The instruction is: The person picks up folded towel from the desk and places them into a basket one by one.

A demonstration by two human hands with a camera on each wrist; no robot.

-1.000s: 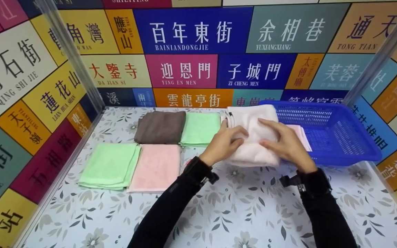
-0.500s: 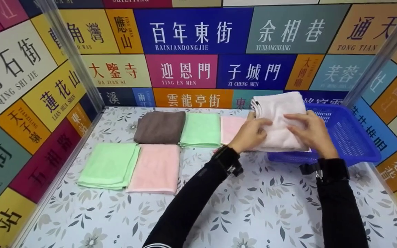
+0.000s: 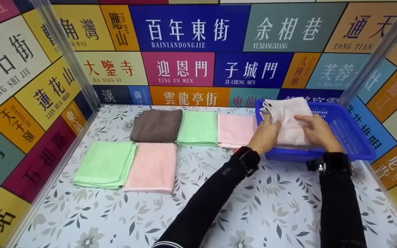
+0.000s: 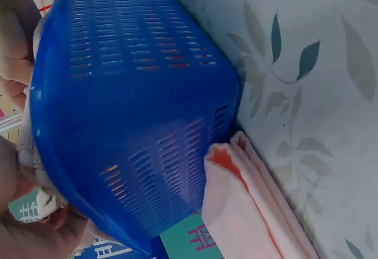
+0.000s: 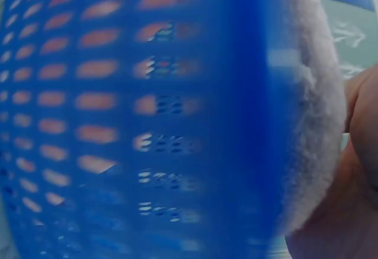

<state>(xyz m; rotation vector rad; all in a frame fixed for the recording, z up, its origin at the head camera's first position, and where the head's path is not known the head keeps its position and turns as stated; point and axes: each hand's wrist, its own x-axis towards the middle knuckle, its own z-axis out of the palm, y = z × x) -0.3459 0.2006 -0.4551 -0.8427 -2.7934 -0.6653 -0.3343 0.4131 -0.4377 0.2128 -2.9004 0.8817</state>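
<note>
Over the left part of a blue plastic basket (image 3: 358,136) I hold a folded, pale pinkish-white towel (image 3: 293,120). My left hand (image 3: 266,135) grips its left side, where layered edges with a small black mark stick up. On the other side, my right hand (image 3: 321,133) holds the towel with thumb and fingers on its front; the fingers behind are hidden. The right wrist view has the fluffy towel (image 5: 316,105) just past the rim of the basket (image 5: 248,129). Through the slots something pink shows inside.
Left of the basket lie folded towels: pink (image 3: 236,129), green (image 3: 197,127) and brown (image 3: 156,125) in the back row. In front are another green towel (image 3: 103,164) and another pink towel (image 3: 151,167). Sign-printed panels (image 3: 190,27) wall the flowered table (image 3: 219,213).
Both hands have carried the whitish towel right, from beside the basket to over its left part, lowering it in the last half second. The back-row pink towel has come into view.
</note>
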